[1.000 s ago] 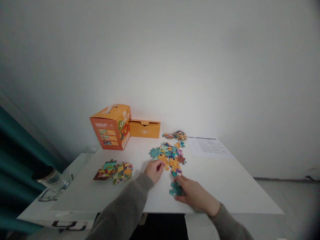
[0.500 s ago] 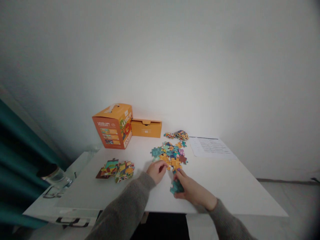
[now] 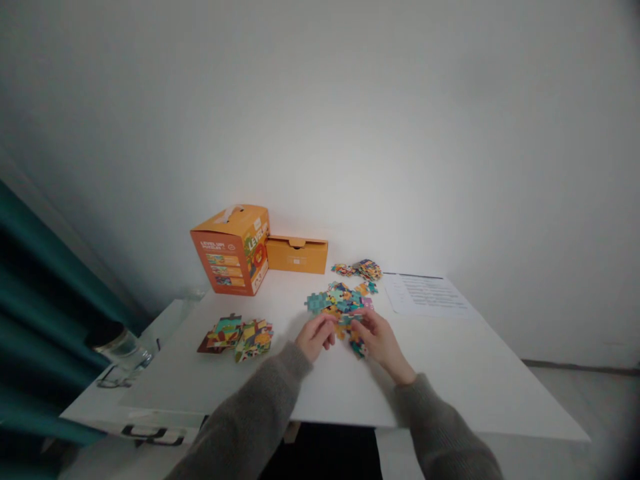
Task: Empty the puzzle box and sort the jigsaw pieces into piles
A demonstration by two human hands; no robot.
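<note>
A loose pile of colourful jigsaw puzzle pieces (image 3: 320, 303) lies mid-table, in teal, orange and pink. My left hand (image 3: 315, 335) is at the pile's near left edge, fingers curled and pressed together; what they hold, if anything, is hidden. On the right, my right hand (image 3: 379, 341) pinches a teal puzzle piece (image 3: 351, 319) over the near side of the pile. Beneath its fingers a few dark teal pieces (image 3: 358, 349) show in part. Two overlapping stacks of puzzle pieces (image 3: 254, 339) rest to the left of my left hand.
An orange puzzle box (image 3: 230, 257) stands at the back left, beside a lower orange carton (image 3: 297, 257). Another heap of pieces (image 3: 367, 269) lies near the wall. A printed sheet (image 3: 425, 295) is at the back right. A dark-lidded glass jar (image 3: 123, 350) stands far left.
My right hand has moved up and away from me, from the teal piece near the table's front to the pile. My left hand stays nearly in place. The view has shifted slightly.
</note>
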